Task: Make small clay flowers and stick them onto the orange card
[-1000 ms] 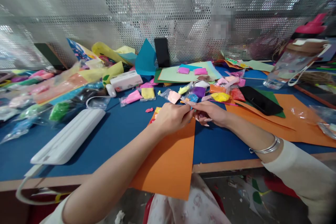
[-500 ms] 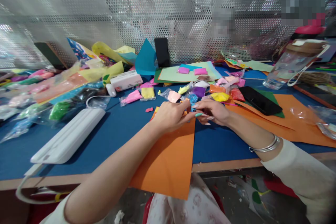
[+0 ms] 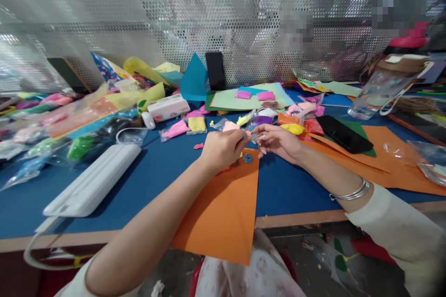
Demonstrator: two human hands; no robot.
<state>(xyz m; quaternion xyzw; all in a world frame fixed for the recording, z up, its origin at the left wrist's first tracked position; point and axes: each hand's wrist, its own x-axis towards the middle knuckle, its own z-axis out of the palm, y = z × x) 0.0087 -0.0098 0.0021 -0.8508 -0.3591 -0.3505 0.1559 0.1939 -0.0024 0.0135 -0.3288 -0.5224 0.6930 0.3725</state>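
My left hand [image 3: 223, 149] hovers over the top of an orange paper sheet [image 3: 223, 213], its fingers closed in a pinch. Facing it, my right hand [image 3: 280, 143] is closed too, thumb and fingertips brought together against the left fingertips. A bit of blue shows where the fingertips meet, but I cannot make out what they hold. On the sheet just below lies a small blue clay flower [image 3: 247, 158]. Other small red and yellow pieces on the paper are partly hidden by my left hand. A pink clay scrap [image 3: 198, 146] lies left of the sheet.
Bagged clay, including a yellow packet [image 3: 292, 128] and a purple one, lies behind my hands. A white power bank [image 3: 92, 181] is at left. At right are a black phone [image 3: 343, 133] on paper and a clear bottle [image 3: 385, 88]. Another phone [image 3: 215, 70] stands against the mesh.
Both hands have lifted slightly away from the sheet, and their fingertips have drawn into a tighter pinch. The blue flower on the paper has come into view.
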